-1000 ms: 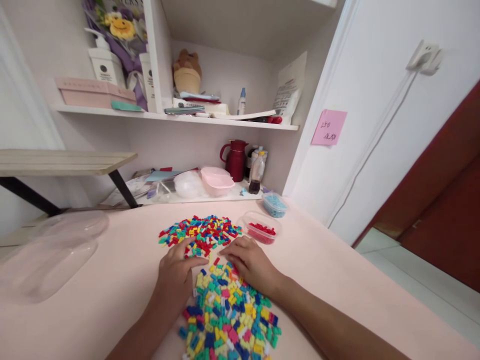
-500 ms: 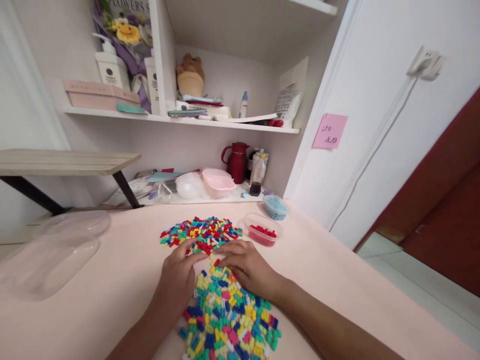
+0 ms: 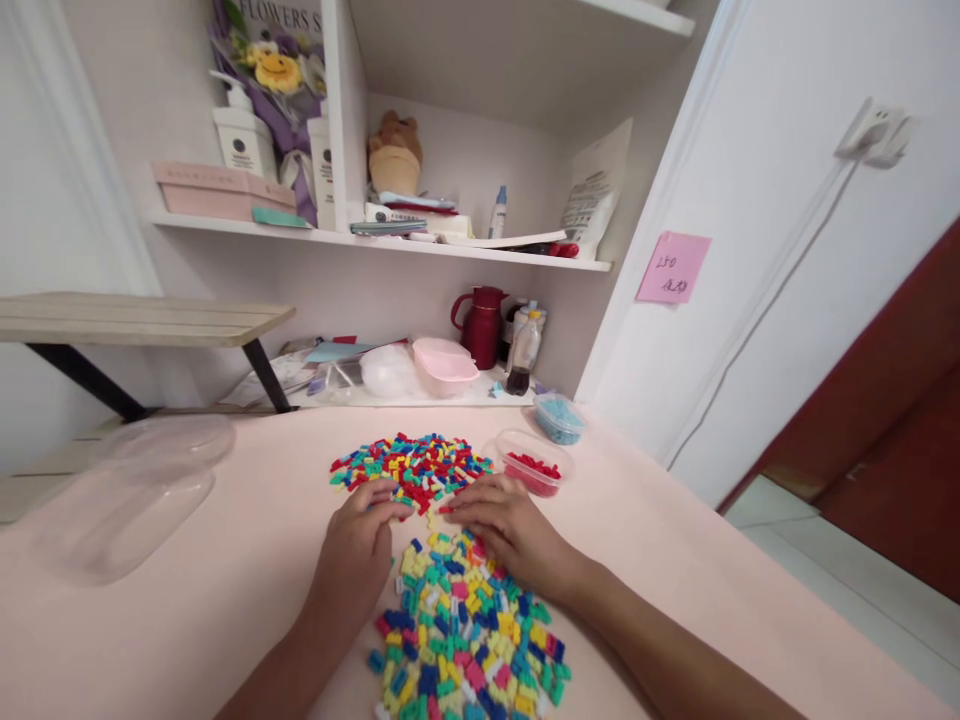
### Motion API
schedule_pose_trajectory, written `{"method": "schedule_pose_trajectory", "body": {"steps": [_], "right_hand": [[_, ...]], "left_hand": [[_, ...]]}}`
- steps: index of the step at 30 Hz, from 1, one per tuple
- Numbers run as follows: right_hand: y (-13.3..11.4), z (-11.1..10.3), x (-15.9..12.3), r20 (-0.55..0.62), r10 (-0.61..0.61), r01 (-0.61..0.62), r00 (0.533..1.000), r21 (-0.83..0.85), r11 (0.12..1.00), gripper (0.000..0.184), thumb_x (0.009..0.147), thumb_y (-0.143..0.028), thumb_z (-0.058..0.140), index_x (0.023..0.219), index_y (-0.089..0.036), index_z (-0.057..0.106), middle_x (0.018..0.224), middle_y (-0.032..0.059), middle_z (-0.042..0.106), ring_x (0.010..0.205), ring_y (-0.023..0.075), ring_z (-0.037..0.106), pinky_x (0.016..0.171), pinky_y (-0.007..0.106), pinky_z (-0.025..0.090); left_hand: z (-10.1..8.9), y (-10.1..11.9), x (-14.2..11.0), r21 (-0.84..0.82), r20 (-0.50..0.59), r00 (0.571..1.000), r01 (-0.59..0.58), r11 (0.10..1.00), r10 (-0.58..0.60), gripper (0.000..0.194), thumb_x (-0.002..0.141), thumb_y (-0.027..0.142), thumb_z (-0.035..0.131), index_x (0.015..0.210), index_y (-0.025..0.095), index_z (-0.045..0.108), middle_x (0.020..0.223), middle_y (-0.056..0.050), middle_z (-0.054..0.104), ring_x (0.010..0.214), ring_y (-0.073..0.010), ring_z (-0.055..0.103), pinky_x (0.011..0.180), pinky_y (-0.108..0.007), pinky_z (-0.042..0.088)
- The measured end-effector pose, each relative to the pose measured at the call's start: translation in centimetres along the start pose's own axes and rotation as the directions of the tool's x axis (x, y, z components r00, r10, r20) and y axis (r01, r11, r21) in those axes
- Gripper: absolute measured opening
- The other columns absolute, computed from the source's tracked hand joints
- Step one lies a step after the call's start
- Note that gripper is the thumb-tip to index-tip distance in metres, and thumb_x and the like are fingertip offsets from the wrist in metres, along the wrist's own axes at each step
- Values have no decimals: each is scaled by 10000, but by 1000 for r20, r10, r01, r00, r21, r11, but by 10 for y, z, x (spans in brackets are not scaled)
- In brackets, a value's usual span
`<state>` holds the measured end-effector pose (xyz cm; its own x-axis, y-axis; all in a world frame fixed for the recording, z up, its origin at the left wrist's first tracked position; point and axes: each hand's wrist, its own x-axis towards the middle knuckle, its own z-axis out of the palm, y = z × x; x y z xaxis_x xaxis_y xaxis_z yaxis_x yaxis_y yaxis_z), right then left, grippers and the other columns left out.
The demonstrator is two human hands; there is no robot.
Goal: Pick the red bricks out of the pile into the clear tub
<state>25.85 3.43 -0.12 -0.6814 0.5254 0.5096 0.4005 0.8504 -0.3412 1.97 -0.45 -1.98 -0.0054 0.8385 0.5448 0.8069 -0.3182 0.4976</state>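
Small coloured plastic building bricks lie in two heaps, a far pile (image 3: pixel 420 462) rich in red and a wider near pile (image 3: pixel 469 630). My left hand (image 3: pixel 358 545) rests at the near left edge of the far pile, thumb and fingers apart, with no brick visible in it. Opposite it, my right hand (image 3: pixel 517 530) reaches in from the right between the heaps. Its fingertips close on a red brick (image 3: pixel 444 510). The undersides of the fingers on both hands are hidden.
Behind my right hand stands a clear tub of red bricks (image 3: pixel 534 472), and farther back a tub of light blue bricks (image 3: pixel 559 418). Clear plastic containers (image 3: pixel 150 510) lie at the left. A wooden stand (image 3: pixel 142 320), a red jug (image 3: pixel 482 328) and a pink bowl (image 3: pixel 444 368) are beyond.
My right fingertips have drawn a red brick slightly up and away from the gap between the piles. My left hand has barely moved. The whole view has shifted a little.
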Motion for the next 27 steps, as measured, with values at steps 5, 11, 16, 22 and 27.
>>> {"method": "schedule_pose_trajectory", "body": {"steps": [5, 11, 16, 22, 27], "right_hand": [[10, -19, -2, -133, -3, -18, 991, -153, 988, 347, 951, -152, 451, 1230, -269, 620, 1244, 54, 660, 1166, 245, 531, 977, 462, 403], [31, -38, -15, -321, 130, -257, 938, -392, 883, 350, 954, -154, 434, 1247, -247, 602, 1295, 76, 623, 1204, 290, 492, 955, 504, 389], [35, -34, -23, -413, 235, -425, 880, -461, 779, 300, 935, -183, 456, 1116, -260, 683, 1390, 105, 523, 1213, 351, 474, 906, 556, 410], [18, -23, -18, -321, 181, -267, 930, -250, 931, 338, 939, -169, 418, 1164, -248, 658, 1311, 113, 566, 1197, 274, 525, 972, 480, 439], [-1, -6, -13, 11, 225, -224, 974, -56, 973, 392, 956, -275, 458, 1336, -242, 549, 1365, 105, 542, 1240, 239, 505, 1031, 410, 430]], "left_hand": [[-1, 2, 0, -13, 0, 999, 35, 999, -35, 416, 777, 126, 384, 813, 240, 782, 1123, -67, 682, 1040, -214, 667, 935, -379, 539], [-1, 2, 0, -25, -8, 999, 52, 998, -52, 409, 784, 145, 379, 795, 231, 779, 1112, -69, 684, 1018, -211, 675, 919, -376, 542], [-2, 1, 0, -30, -26, 998, 60, 998, -61, 391, 786, 150, 396, 792, 240, 776, 1116, -57, 678, 1020, -202, 667, 922, -361, 538], [2, 2, -2, 68, 81, 992, 94, 993, -99, 441, 770, 88, 413, 954, 253, 778, 1261, -75, 615, 1160, -242, 595, 1012, -421, 475], [9, 6, -7, 254, 192, 974, 65, 965, -116, 590, 741, 20, 419, 1178, 299, 702, 1407, -101, 525, 1300, -310, 471, 1063, -520, 378]]}}
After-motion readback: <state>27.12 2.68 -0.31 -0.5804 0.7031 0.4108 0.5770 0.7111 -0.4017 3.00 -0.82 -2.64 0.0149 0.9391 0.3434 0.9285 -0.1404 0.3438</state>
